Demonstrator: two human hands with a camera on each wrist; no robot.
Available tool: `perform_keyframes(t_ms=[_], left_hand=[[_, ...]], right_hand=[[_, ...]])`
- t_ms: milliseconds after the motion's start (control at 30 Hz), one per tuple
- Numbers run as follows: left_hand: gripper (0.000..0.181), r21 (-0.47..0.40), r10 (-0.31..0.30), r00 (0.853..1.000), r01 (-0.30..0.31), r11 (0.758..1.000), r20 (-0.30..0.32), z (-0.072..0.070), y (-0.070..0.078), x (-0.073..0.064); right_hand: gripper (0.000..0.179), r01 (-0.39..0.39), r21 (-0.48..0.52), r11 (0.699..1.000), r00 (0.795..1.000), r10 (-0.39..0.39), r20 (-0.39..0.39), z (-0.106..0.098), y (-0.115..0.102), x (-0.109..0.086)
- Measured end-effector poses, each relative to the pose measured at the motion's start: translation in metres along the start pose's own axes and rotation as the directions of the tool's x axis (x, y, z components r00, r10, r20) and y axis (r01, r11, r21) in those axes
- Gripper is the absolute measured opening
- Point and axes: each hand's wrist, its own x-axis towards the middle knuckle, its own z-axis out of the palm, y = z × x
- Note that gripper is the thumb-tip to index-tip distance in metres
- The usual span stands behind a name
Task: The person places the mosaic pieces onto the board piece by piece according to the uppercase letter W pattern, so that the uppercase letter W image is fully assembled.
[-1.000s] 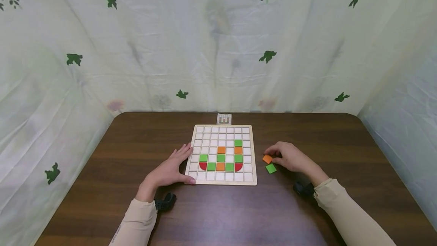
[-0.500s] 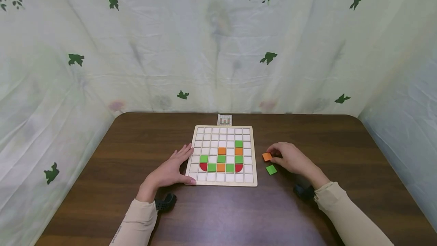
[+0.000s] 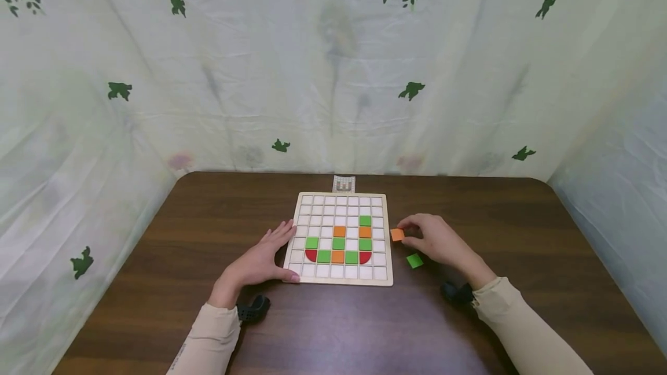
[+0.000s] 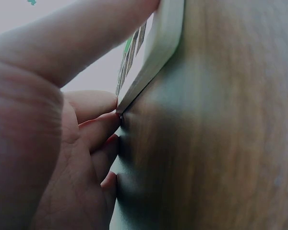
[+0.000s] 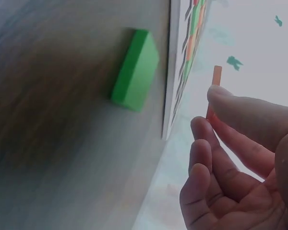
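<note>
A square board (image 3: 339,281) with white grid cells lies mid-table, holding several green and orange square tiles and two red rounded pieces in the lower part. My left hand (image 3: 255,259) rests along its left side, fingers spread at the edge and thumb on the near corner; in the left wrist view the fingertips touch the board's edge. Thumb and fingers of my right hand (image 3: 440,239) pinch an orange square tile (image 3: 397,234) just off the board's right edge. The right wrist view shows this orange tile (image 5: 217,75) edge-on, lifted above the table.
One loose green tile (image 3: 414,260) lies on the table (image 3: 333,334) right of the board, below the right hand. Behind the board sits a small card (image 3: 344,184) with a printed grid pattern. A pale curtain (image 3: 234,74) hangs beyond the table's far edge.
The orange tile has come up from beside the green tile and moved left toward the board in my right hand. My left hand stays in place on the board.
</note>
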Motion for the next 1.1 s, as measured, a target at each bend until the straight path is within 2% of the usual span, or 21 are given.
perform_keyframes(t_ms=[267,533,1100], left_hand=[[0.117,-0.001,-0.004,1.000,0.004,1.000,0.001,0.000,-0.001,-0.001],[0.118,0.003,-0.009,1.000,0.009,1.000,0.004,0.000,-0.001,0.000],[0.116,-0.007,0.000,1.000,0.000,1.000,-0.004,-0.002,0.002,-0.001]], right_hand=[[0.027,-0.015,0.021,1.000,1.000,0.015,0.005,0.010,-0.017,0.009],[0.023,0.037,0.034,0.999,0.999,-0.037,-0.012,0.018,-0.032,0.020],[0.022,0.094,0.075,0.993,0.996,-0.092,-0.018,0.041,-0.064,0.044]])
